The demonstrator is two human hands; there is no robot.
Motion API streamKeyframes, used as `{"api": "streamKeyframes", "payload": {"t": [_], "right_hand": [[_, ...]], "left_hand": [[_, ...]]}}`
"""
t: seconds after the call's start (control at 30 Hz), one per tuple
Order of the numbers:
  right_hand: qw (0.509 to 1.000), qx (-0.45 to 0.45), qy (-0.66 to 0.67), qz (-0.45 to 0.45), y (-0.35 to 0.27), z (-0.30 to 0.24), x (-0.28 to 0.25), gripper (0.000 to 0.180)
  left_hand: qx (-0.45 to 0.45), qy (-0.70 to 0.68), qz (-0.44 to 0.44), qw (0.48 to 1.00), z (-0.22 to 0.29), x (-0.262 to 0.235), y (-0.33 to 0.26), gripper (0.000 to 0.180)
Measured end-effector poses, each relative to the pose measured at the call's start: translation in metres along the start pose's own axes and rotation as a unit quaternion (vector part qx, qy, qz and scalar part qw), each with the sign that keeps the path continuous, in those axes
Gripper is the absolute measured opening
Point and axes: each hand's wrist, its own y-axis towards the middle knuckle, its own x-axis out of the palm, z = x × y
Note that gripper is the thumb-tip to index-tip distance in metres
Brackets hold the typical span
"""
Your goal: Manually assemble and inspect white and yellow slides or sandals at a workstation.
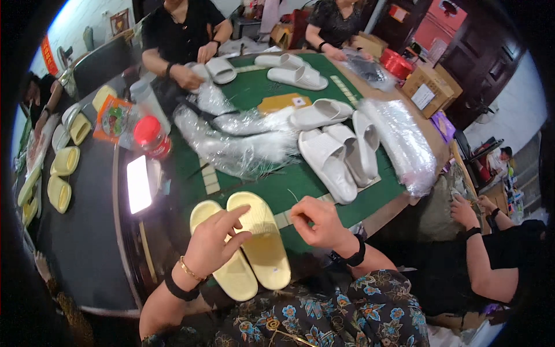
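Note:
A pair of pale yellow slippers point(267, 254) lies side by side at the table edge in front of me, toes pointing away. My left hand point(215, 240) is over the left slipper, index finger and thumb stretched apart, with nothing visible between them. To the right of the pair, my right hand point(321, 222) is held up with its fingers curled into a pinch; what they hold, if anything, is too small to make out. A thin pale strand shows just beyond it. Several light grey slippers point(329, 162) are piled beyond my right hand.
Clear plastic bags point(243, 144) fill the table's middle, with a plastic-wrapped bundle point(399, 144) at right. A red-lidded jar point(152, 137) and lit phone point(139, 184) sit left. More yellow slippers point(65, 162) lie far left. Across the table, a person point(182, 43) handles grey slippers.

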Motion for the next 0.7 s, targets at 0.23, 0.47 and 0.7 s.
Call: {"api": "streamKeyframes", "payload": {"t": [0.23, 0.47, 0.7], "right_hand": [[0.993, -0.062, 0.038, -0.095, -0.01, 0.003, 0.031, 0.012], [0.98, -0.072, 0.066, -0.171, -0.025, 0.003, 0.049, 0.01], [0.974, -0.073, 0.065, -0.202, -0.044, 0.004, 0.053, 0.01]], "left_hand": [[-0.002, 0.128, -0.024, 0.991, -0.028, 0.007, -0.058, 0.028], [-0.082, 0.093, 0.015, 0.992, -0.038, 0.022, -0.089, 0.024], [-0.035, 0.179, -0.003, 0.983, -0.052, 0.027, -0.106, 0.012]]}}
